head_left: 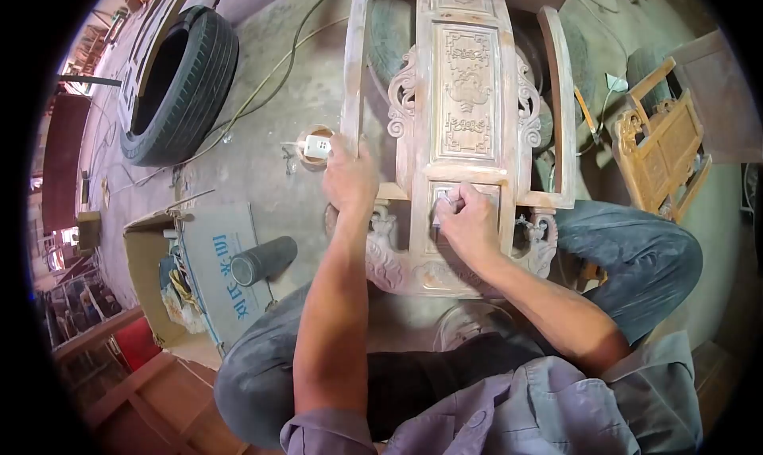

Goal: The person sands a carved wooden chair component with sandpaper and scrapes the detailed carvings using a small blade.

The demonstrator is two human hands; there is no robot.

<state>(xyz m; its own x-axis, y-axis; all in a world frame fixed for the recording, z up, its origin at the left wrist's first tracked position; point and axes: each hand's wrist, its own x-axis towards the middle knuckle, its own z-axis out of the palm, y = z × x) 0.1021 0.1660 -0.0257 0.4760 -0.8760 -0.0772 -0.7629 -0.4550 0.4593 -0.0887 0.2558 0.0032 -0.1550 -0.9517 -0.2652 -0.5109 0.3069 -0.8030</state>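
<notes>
A pale, dusty carved wooden chair back (pixel 466 169) lies before me between my knees, with scrollwork along its sides and a relief panel down its middle. My left hand (pixel 351 173) is closed round the lower end of its left side post (pixel 356 65). Over the small lower panel (pixel 485 202), my right hand (pixel 470 226) pinches a small grey folded piece (pixel 442 206) that looks like sandpaper. The fingers partly cover this piece, and it touches the panel. Just beyond my left hand, a white socket block (pixel 316 146) shows on the floor.
A tyre (pixel 191 81) stands at the upper left, with cables (pixel 278 81) running past it. An open cardboard box (pixel 218 256) and a dark tube (pixel 265 261) are at my left. Another carved wooden piece (pixel 664 153) leans at the right.
</notes>
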